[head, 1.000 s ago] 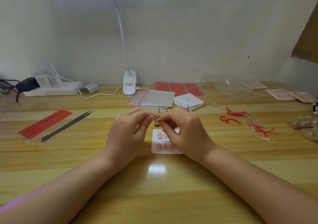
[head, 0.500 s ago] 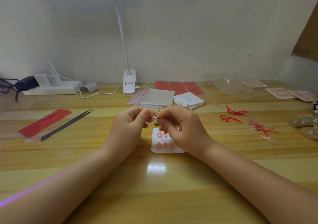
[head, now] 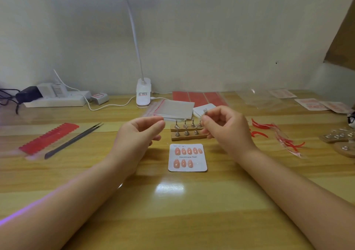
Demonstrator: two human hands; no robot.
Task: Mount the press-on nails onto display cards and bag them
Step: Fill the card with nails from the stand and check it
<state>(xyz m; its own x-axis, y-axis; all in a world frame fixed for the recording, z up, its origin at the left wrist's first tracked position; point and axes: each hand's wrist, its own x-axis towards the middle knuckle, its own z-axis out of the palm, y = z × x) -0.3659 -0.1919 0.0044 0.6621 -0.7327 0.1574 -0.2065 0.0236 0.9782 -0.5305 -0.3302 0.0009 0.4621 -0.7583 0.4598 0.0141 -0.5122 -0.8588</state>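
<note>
Both hands have parted, uncovering the wooden stand [head: 189, 131] behind the display card [head: 187, 157]. Left hand [head: 138, 136] is hovering with fingers loosely curled, holding nothing I can make out, while right hand [head: 226, 129] is pinching a small silvery piece [head: 205, 112] above the stand

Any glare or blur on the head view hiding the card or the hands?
Head view: lamp glare sits on the table nearer than the display card, whose print reads clearly; left hand fingertips slightly smeared; right hand pinches a small blurred piece; frame edges bow.
</note>
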